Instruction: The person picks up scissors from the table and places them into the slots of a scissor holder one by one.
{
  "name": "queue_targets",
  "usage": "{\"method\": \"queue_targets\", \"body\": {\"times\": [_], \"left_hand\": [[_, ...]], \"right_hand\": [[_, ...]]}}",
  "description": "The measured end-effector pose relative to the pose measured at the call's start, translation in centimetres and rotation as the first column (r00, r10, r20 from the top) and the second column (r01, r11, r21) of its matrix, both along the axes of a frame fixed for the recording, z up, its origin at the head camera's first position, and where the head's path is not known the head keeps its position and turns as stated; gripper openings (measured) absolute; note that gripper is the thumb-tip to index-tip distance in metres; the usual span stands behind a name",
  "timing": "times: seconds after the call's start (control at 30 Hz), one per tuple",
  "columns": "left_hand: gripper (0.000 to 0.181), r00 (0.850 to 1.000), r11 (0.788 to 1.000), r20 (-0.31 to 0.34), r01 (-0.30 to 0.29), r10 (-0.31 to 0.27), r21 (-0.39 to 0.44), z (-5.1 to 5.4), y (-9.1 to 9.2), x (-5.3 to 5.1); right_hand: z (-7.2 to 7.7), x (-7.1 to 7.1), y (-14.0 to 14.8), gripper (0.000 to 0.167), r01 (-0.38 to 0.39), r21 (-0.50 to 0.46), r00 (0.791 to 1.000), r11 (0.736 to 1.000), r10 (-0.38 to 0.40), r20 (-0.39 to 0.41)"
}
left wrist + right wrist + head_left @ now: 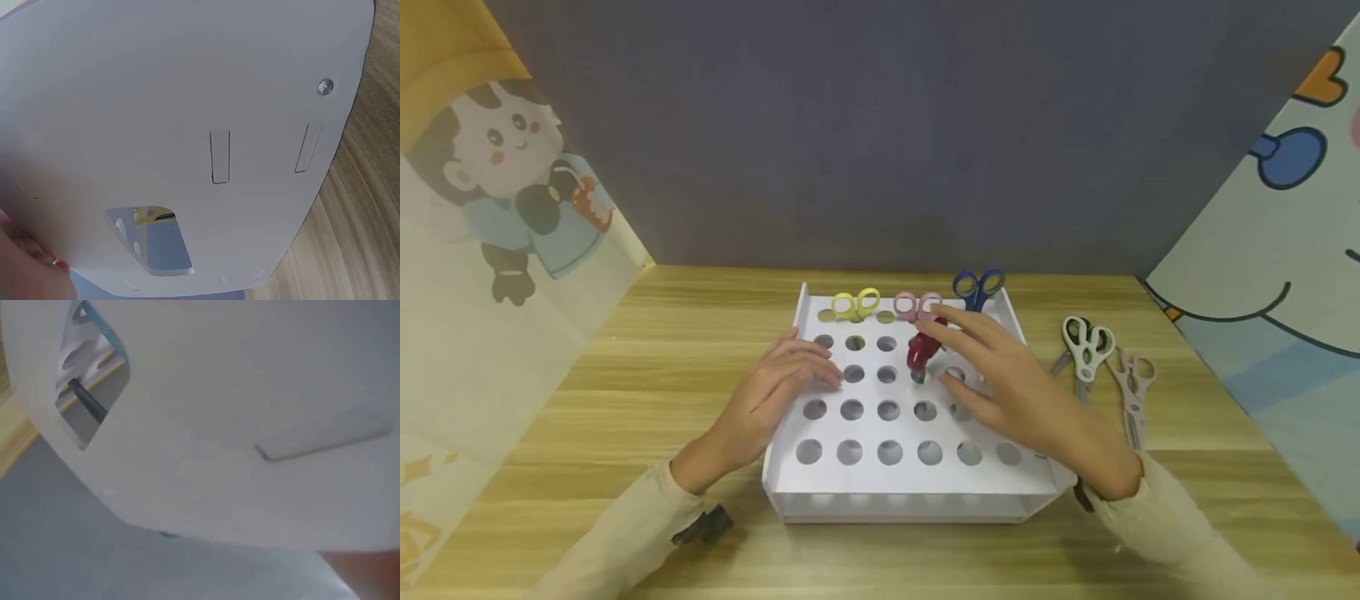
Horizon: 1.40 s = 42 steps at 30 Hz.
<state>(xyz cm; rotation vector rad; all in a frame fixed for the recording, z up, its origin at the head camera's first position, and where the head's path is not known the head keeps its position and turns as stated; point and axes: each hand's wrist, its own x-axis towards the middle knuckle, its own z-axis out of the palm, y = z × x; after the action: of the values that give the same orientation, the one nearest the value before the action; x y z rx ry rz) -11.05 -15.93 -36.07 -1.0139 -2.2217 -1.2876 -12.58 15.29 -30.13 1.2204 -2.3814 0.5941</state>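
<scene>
A white rack (868, 475) with rows of round holes stands on the table. Red-handled scissors (919, 352) sit tilted in one of its holes, blades down. My right hand (1000, 375) hovers over the rack's right part, fingers spread and the fingertips close by the red handles; whether they touch cannot be told. The left hand (767, 396) lies over the rack's left edge with relaxed fingers, holding nothing. In the left wrist view, part of that hand (34, 272) shows beside the white side panel (144, 125). The right wrist view shows the other side panel (206, 481).
Yellow (856, 306), pink (917, 307) and dark blue scissors (977, 292) stand in the back row. Right of the rack lie white-handled (1086, 350) and pale pink scissors (1133, 383). A black object (706, 525) lies by the left sleeve. A grey wall (880, 133) rises behind.
</scene>
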Motion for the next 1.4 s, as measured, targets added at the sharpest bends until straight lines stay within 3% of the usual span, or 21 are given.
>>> {"method": "queue_targets", "body": {"times": [0.23,0.47,0.73,0.9,1.13,1.4], "left_hand": [[0.032,1.000,1.000,0.009,0.009,-0.009,0.005,0.3,0.3,0.1],[0.033,1.000,1.000,-0.011,0.009,-0.008,0.013,0.3,-0.1,0.1],[0.033,1.000,1.000,-0.001,0.003,-0.003,0.011,0.5,-0.1,0.2],[0.033,1.000,1.000,0.002,0.002,-0.002,0.012,0.3,-0.2,0.3],[0.033,1.000,1.000,0.009,0.013,-0.013,0.020,0.1,0.0,0.1],[0.034,1.000,1.000,0.007,0.012,-0.012,0.017,0.1,0.0,0.1]], "right_hand": [[0.5,0.3,1.7,0.050,0.078,-0.112,0.996,0.991,-0.082,-0.028],[1.3,-0.3,2.9,0.035,0.105,-0.114,0.992,0.988,-0.112,-0.057],[1.3,-1.5,5.0,0.030,0.192,-0.100,0.981,0.976,-0.191,0.012],[0.9,-2.8,6.6,0.029,0.268,-0.094,0.963,0.959,-0.264,0.048],[0.1,-4.7,9.5,0.029,0.394,-0.055,0.916,0.918,-0.387,0.101],[-1.2,-6.8,12.5,0.033,0.475,-0.005,0.870,0.880,-0.469,0.151]]}}
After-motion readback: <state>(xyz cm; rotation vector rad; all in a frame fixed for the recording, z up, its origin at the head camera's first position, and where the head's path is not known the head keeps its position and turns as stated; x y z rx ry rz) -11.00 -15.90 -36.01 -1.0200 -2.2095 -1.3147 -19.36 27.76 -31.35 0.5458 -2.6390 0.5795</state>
